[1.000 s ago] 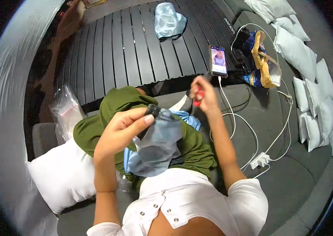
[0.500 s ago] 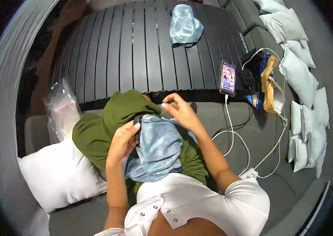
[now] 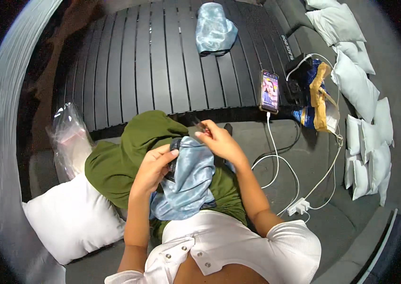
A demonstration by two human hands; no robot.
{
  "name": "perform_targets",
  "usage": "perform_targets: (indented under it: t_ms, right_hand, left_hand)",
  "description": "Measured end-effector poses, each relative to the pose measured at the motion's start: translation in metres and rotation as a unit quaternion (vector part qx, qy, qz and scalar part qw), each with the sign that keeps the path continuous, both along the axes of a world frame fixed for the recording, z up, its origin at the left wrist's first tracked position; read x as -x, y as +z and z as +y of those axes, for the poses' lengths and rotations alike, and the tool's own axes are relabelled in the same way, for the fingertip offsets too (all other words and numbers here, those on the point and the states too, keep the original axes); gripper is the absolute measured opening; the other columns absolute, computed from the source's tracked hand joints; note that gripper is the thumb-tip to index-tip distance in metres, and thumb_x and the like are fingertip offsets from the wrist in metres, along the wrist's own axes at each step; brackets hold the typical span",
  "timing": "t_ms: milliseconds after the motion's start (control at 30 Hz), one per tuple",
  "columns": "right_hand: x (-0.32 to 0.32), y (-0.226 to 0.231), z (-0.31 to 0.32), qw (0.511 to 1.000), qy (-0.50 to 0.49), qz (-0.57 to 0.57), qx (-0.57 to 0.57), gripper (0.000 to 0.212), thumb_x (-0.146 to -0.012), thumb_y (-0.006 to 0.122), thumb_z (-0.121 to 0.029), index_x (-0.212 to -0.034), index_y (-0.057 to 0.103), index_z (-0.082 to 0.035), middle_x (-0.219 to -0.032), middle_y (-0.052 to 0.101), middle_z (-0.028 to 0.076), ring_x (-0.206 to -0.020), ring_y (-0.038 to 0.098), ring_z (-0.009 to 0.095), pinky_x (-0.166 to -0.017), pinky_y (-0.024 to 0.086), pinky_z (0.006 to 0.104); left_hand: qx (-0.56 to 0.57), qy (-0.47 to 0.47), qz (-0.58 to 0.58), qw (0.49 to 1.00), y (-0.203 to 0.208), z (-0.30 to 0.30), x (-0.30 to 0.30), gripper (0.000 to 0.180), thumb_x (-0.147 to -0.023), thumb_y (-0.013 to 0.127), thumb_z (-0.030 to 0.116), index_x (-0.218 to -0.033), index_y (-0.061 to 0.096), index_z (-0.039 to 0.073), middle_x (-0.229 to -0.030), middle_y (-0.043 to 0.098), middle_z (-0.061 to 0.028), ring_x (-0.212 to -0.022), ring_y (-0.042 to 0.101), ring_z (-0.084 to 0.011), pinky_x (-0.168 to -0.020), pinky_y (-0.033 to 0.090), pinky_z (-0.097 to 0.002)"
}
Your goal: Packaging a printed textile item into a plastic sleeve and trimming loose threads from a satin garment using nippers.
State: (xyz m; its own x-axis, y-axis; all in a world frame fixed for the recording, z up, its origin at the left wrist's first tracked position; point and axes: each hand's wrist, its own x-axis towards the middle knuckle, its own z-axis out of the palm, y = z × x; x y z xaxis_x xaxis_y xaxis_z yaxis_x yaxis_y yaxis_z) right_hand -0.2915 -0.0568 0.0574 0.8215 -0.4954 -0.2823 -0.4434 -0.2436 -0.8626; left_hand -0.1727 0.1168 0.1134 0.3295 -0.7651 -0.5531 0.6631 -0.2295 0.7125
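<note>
Light-blue satin cloth (image 3: pixel 186 182): bunched in the person's lap, lying over a green garment (image 3: pixel 129 151). Left hand (image 3: pixel 155 165): fingers curled, gripping the cloth's upper edge together with a dark band there. Right hand (image 3: pixel 219 141): fingertips pinched on a small thin item at the same edge, too small to identify. White pillow (image 3: pixel 75 220): just left of the lap. Phone (image 3: pixel 269 91): screen lit, on the slatted dark surface (image 3: pixel 129 61). Second blue cloth (image 3: pixel 215 28): at the far end, well apart.
</note>
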Motion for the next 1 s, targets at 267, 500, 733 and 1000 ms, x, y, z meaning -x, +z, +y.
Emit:
perform_targets:
  t_ms: [267,500,733,1000]
  right_hand:
    - [-0.001,0.032,0.004,0.981,-0.061,-0.109,-0.146,0.023,-0.090,0.046,-0.016,-0.110,0.043,-0.006,-0.060,0.044,-0.002,-0.043,0.037,0.003,-0.038,0.029,0.0176]
    - [-0.008,0.071,0.022,0.977,0.012,-0.187,-0.097,0.033,-0.077,0.064,-0.013,-0.103,0.048,-0.001,-0.071,0.048,-0.002,-0.050,0.036,0.001,-0.044,0.027,0.0153]
    - [-0.005,0.096,0.050,0.978,0.115,-0.137,-0.102,0.035,-0.069,0.070,-0.014,-0.090,0.046,0.000,-0.069,0.046,0.000,-0.056,0.039,0.004,-0.050,0.031,0.0178]
    - [-0.002,0.098,0.072,0.988,0.137,-0.058,0.049,0.028,-0.077,0.067,-0.017,-0.088,0.045,-0.003,-0.058,0.045,-0.001,-0.051,0.039,0.006,-0.047,0.034,0.0199]
  left_hand:
    - [0.040,0.024,0.037,0.998,0.027,0.010,0.006,0.025,-0.085,0.051,0.012,-0.107,0.057,0.002,-0.079,0.056,0.0073,-0.060,0.045,0.0022,-0.052,0.035,-0.0125]
    - [0.039,0.057,0.052,0.996,0.033,0.033,0.010,0.029,-0.085,0.049,0.011,-0.111,0.054,0.000,-0.079,0.055,0.0077,-0.060,0.041,0.0035,-0.052,0.032,-0.0122]
    - [0.053,0.059,0.065,0.995,0.040,0.043,0.003,0.035,-0.086,0.051,0.014,-0.117,0.049,-0.001,-0.088,0.058,0.0049,-0.059,0.038,0.0036,-0.050,0.029,-0.0116]
    - [0.070,0.123,0.070,0.987,0.042,0.043,0.010,0.025,-0.087,0.053,0.012,-0.103,0.057,-0.006,-0.085,0.061,-0.0030,-0.074,0.055,-0.0042,-0.065,0.044,-0.0166]
